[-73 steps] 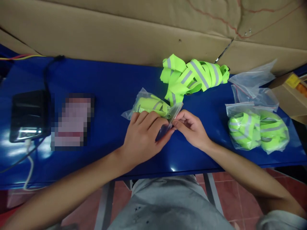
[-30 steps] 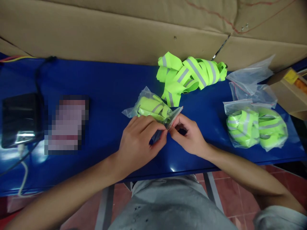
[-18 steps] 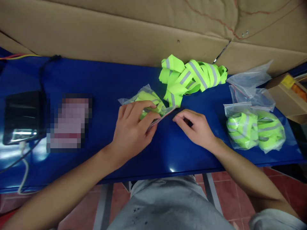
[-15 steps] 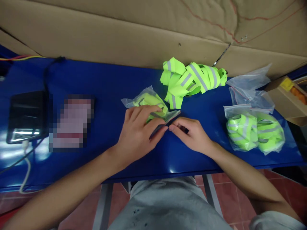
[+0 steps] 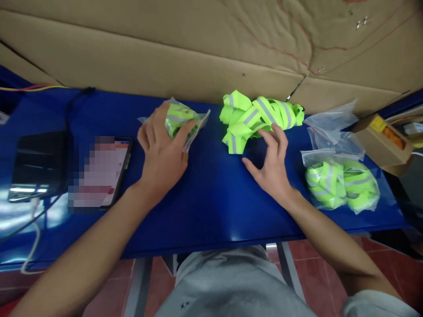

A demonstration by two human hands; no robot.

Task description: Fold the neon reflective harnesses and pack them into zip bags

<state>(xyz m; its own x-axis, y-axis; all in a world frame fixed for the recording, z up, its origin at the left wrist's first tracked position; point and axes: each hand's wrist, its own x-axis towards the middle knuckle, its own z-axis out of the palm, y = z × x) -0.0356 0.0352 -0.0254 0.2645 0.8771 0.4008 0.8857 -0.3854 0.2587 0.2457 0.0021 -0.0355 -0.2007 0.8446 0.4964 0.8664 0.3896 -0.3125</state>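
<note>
Far left of the blue table (image 5: 211, 211): black box (image 5: 39, 165), glossy, white cable (image 5: 38, 234) plugged into its near side. Right of it, phone (image 5: 110, 176) lying face up, screen lit, mostly pixelated.

Next, left hand (image 5: 162, 152): gripping a zip bag (image 5: 181, 119) with a green reflective strap coiled inside. Palm down, fingers over the bag's left side, thumb at the mouth end. Red-lined mouth points right. Bag sits near the back of the table, left of centre. Can't tell if the seal is fully closed.

Right of the bag, well apart: pile of loose straps (image 5: 261, 115), green with grey stripe, tangled, close to the cardboard (image 5: 148, 53) at the back.

Right hand (image 5: 274, 169): holding nothing, fingers spread and curved, thumb out. Fingertips at the near edge of the pile; contact unclear.

Further right: two filled bags (image 5: 326, 182) side by side, same straps inside. Flat plastic bags (image 5: 333, 121) just behind them. Small carton (image 5: 381, 143) at far right, yellow label on top.
</note>
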